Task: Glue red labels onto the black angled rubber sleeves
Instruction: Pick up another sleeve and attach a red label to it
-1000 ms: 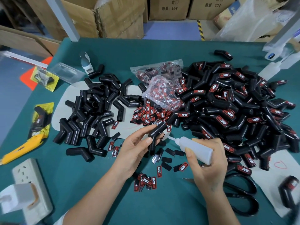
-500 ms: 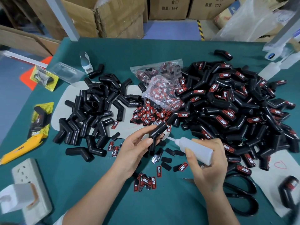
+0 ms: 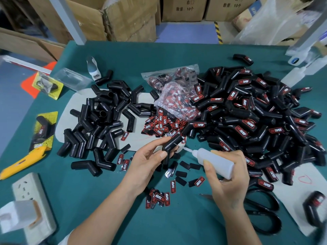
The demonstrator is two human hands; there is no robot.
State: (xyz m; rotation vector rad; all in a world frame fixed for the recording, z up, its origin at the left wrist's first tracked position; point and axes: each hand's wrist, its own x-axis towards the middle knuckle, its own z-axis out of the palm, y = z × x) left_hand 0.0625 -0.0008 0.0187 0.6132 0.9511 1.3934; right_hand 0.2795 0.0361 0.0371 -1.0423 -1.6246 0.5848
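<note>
The left hand (image 3: 146,161) pinches a bare black sleeve (image 3: 170,147) between thumb and fingers, raised over the table (image 3: 177,55) with one face exposed – likely for glue; the right hand (image 3: 228,175) wraps around the glue bottle (image 3: 215,162), nozzle aimed at it; loose red labels (image 3: 160,198) lie just below – within reach.

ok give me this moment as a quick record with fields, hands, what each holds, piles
left hand: left hand holds a bare black sleeve
right hand: right hand holds the glue bottle, nozzle aimed at the sleeve
unlabelled pile: plain sleeves, left of centre
labelled pile: sleeves with red labels, right
loose labels: red labels behind the hands
table: green table
</note>
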